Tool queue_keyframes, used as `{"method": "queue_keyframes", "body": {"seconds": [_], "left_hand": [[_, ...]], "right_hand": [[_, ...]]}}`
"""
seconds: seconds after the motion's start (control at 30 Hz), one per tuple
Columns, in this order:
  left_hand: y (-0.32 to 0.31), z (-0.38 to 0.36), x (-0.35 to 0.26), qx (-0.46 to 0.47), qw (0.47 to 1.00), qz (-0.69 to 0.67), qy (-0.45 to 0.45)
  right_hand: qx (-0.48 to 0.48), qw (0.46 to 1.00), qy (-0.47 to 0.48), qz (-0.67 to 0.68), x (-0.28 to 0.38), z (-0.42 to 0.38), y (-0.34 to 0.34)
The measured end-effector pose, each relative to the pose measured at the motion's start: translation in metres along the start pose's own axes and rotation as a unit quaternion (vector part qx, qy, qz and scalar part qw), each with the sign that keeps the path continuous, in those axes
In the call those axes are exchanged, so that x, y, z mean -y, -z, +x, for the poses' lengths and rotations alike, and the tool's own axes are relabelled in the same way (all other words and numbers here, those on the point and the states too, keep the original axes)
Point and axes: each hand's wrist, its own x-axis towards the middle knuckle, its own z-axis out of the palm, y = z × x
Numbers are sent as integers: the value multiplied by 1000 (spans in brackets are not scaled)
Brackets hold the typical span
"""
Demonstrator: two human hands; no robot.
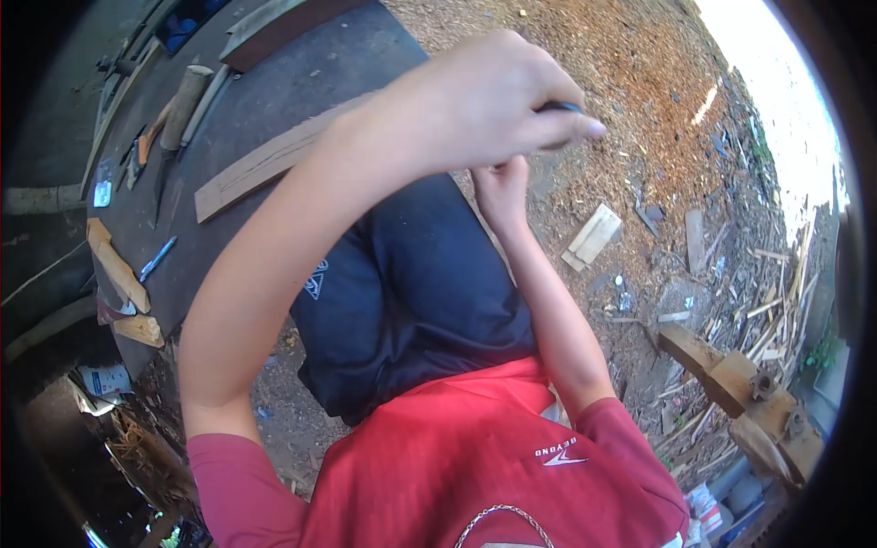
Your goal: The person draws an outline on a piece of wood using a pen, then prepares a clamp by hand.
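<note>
My left hand (502,96) reaches across the front of me, its fingers closed around a small dark thing with a blue edge (565,107). Most of that thing is hidden in the grip, so its kind does not show. My right hand (502,194) is raised just below and behind the left. Its fingers are mostly covered by the left hand, and whether it holds anything cannot be seen. A slightly curved wooden board (242,181) with pencil-like lines lies on the dark tabletop (301,87), partly behind my left forearm.
On the tabletop are a wooden-handled tool (187,102), a blue pen (158,258), wood offcuts (119,269) and a long wooden beam (274,32). Sawdust (639,82) and a wood block (594,236) lie on the ground. A bolted timber frame (744,384) stands at right.
</note>
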Motion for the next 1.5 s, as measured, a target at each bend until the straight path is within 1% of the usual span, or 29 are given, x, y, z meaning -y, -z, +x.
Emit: {"method": "queue_keyframes", "body": {"seconds": [0.03,0.07,0.13,0.2,0.23,0.27,0.33,0.37,0.47,0.53,0.57,0.67,0.7,0.8,0.83,0.87,0.93,0.97,1.03,1.1,1.17,1.2,1.23,1.27,1.33,1.37,1.4,1.47,1.5], "left_hand": [[1,0,-1,3,1000,-6,-16],[4,0,-2,5,999,-7,-31],[7,0,-4,22,997,-66,-36],[9,0,-9,34,990,-123,-54],[13,-2,-16,58,988,-137,-35],[15,-3,-20,74,988,-131,-37],[14,-8,-24,107,986,-125,-39],[12,-11,-26,102,989,-95,-49],[10,-17,-24,86,992,-72,-54],[7,-20,-15,50,994,-70,-64],[6,-21,-12,31,995,-69,-68],[9,-20,-10,1,998,-26,-64],[7,-20,-9,-17,997,-17,-70],[0,-19,-6,-70,995,3,-77],[-2,-19,-7,-85,994,5,-71],[-3,-19,-7,-101,993,9,-66],[-3,-20,-7,-90,994,21,-57],[-1,-21,-7,-86,995,29,-52],[-2,-24,-12,-93,994,42,-43],[-3,-26,-15,-107,993,40,-38],[-6,-27,-16,-125,991,20,-37],[-7,-28,-18,-122,992,2,-5],[-7,-27,-20,-119,992,-16,25],[-7,-26,-22,-116,991,-35,53],[-6,-29,-24,-168,981,-48,84],[-3,-32,-24,-192,975,-54,99],[1,-36,-22,-215,973,5,80],[16,-47,-14,-262,956,124,44],[26,-58,-14,-235,960,138,67]], "right_hand": [[4,996,64,-63,-11,4,7],[1,990,108,-88,-15,6,11],[-11,971,195,-140,-25,12,19],[56,922,255,-287,-41,17,40],[71,902,276,-326,-40,25,52],[90,886,285,-355,-38,33,62],[143,865,274,-395,-23,49,81],[171,858,261,-408,-13,54,87],[274,849,186,-412,28,55,99],[306,853,165,-389,66,44,97],[296,865,180,-364,91,39,91],[312,845,171,-399,89,20,100],[350,851,150,-361,97,18,101],[312,896,72,-307,100,0,88],[304,911,64,-272,96,-4,85],[287,915,46,-279,90,-6,83],[259,922,10,-288,82,-9,79],[229,913,-57,-333,85,-9,80],[105,940,36,-323,75,-13,79],[39,975,99,-195,74,-11,82],[52,992,119,4,103,-4,74],[55,985,127,102,114,-3,72],[66,986,82,126,124,-2,70],[15,995,39,89,137,-4,59],[18,996,59,60,134,4,56],[19,997,49,58,136,8,51],[-25,996,62,51,130,14,46],[-17,988,92,123,131,16,40],[-35,988,98,113,129,16,39]]}}
